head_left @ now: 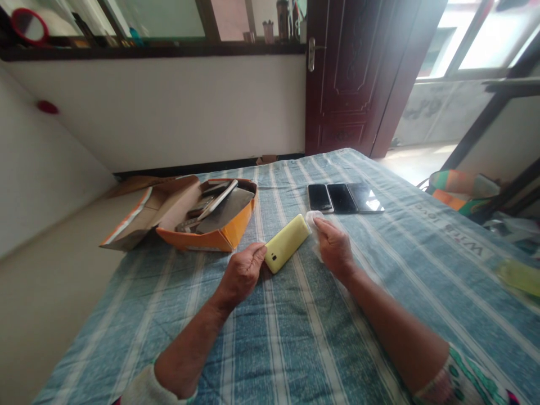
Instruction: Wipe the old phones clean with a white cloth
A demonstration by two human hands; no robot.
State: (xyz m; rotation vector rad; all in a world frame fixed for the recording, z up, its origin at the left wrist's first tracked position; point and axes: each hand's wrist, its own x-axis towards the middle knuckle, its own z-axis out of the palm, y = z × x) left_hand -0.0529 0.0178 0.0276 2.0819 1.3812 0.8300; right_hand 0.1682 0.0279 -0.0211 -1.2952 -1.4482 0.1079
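A yellow phone (287, 244), its back with a small camera facing up, is tilted above the striped blue cloth. My left hand (241, 277) pinches its lower left end between thumb and fingers. At the phone's upper right end, my right hand (334, 247) is closed on a crumpled white tissue (314, 225), part of which hangs below the fingers. Beyond my right hand, a dark-screened phone (319, 198), a second dark phone (341, 198) and a larger glossy device (365, 197) lie side by side. An open orange box (230, 235) holding several devices stands left of the yellow phone.
The box's lid flap (139, 216) spreads to the left. Striped blue cloth (236, 360) covers the surface under everything. A yellow-green item (521, 277) lies at the right edge, near an orange and green bag (458, 188). A dark red door (348, 73) stands behind.
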